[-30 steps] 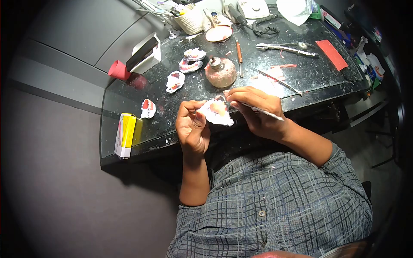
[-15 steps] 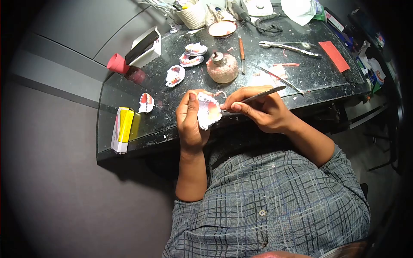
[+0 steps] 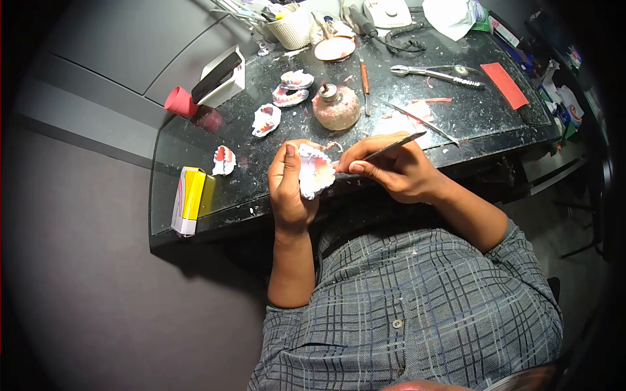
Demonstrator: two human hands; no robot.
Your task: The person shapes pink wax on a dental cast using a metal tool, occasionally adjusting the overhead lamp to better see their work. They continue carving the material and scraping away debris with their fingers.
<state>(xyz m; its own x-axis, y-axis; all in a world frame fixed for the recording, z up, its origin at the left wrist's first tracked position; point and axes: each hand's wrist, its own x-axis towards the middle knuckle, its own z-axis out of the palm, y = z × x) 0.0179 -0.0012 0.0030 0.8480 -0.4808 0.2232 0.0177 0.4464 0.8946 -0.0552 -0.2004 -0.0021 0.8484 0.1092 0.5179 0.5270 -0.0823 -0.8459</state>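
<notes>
My left hand (image 3: 287, 179) is closed around a white plaster dental cast (image 3: 315, 177) with pink wax on its inner side, held at the table's front edge. In my right hand (image 3: 394, 168) is a slim dark wax carving knife (image 3: 405, 141), gripped like a pen. Its working tip is at the right rim of the cast, partly hidden by my fingers. A curl of pink wax (image 3: 334, 146) shows just beyond the cast. The round spirit lamp (image 3: 336, 108), smeared with pink wax, stands behind my hands.
Several other dental casts (image 3: 266, 120) lie to the left on the black tabletop (image 3: 244, 163), near a yellow-and-white box (image 3: 189, 201). Toward the right are an orange-handled tool (image 3: 364, 77), a thin pointed instrument (image 3: 417, 120), metal pliers (image 3: 433, 73) and a red wax sheet (image 3: 505, 86).
The camera view has shifted slightly. The knife's rear end has tipped a little lower and left, while both hands keep nearly the same place at the cast.
</notes>
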